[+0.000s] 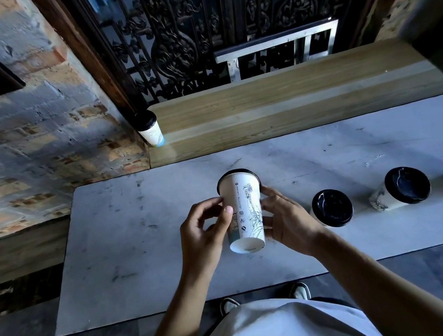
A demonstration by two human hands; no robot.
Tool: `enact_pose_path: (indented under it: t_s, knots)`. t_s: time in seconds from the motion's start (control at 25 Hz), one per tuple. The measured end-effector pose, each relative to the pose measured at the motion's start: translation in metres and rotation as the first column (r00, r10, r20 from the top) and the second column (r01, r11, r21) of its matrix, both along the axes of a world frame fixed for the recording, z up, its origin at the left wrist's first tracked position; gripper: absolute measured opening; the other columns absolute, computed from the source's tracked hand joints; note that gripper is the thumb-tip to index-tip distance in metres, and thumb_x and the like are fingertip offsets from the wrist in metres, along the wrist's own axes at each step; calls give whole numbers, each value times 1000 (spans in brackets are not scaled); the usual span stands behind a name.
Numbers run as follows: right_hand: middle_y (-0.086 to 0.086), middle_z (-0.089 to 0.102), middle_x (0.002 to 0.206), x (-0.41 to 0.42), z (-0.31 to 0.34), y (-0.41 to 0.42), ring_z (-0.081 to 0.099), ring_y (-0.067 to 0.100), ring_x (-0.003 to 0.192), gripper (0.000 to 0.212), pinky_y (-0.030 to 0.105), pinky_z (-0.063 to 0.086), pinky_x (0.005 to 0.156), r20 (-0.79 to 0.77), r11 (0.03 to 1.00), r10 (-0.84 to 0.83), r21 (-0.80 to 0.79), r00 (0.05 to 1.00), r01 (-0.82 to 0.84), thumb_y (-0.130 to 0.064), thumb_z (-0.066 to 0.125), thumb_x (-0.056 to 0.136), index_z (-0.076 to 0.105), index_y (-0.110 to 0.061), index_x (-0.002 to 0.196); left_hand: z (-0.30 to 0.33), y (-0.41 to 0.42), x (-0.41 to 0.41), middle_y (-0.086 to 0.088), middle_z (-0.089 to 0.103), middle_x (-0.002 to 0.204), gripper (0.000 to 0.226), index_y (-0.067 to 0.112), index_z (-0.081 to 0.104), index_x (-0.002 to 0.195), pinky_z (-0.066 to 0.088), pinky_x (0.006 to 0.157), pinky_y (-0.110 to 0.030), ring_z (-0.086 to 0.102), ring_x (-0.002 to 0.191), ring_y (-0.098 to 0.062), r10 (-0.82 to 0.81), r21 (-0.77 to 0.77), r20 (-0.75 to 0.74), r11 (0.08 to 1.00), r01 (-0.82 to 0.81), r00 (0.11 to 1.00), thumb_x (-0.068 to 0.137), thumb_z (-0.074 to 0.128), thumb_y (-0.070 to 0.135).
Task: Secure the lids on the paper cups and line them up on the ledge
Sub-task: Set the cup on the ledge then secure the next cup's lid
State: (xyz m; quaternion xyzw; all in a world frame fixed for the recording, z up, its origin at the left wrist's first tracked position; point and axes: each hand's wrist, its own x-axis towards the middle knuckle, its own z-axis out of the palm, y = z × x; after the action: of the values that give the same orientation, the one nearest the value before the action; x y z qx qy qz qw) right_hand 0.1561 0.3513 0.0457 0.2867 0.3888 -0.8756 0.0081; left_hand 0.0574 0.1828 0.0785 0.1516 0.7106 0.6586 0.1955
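Both hands, left hand (205, 231) & right hand (287, 222), grip a lidded white paper cup (243, 213) mid-slab; one capped cup (149, 131) on wooden ledge (290, 95) at 11 o'clock, two capped cups (332, 208) at 3 o'clock await lining up.

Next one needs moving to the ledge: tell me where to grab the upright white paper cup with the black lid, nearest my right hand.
Grip the upright white paper cup with the black lid round its paper wall just under the lid, probably coming from its left with the right hand. It stands upright, so the lid hides the wall from above; lifting by the lid might pop it off.
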Motion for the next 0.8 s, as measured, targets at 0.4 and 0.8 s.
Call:
enact_pose_path:
  t_s: [0.4,0.8]
  knots:
    - [24,64,114,0,6,4,62,34,92,55,43,55,79,-60,1000,-1,14,998,2,-26,52,96,47,-45,147,-7,-2,-6,-4,69,111,34,43,76,112,56,93,-64,69,101,-30,-41,-48,-59,998,38,997,84,61,33]
    - [27,58,120,-1,2,4,51,43,101,69,46,52,79,-64,1000,-11,4,998,12,-11,60,86,47,-36,150,-6,-5,-2,2,77,108,27,30,75,103,60,92,-47,73,102,-16,7,-83,-96,996,-15,995,83,67,45]
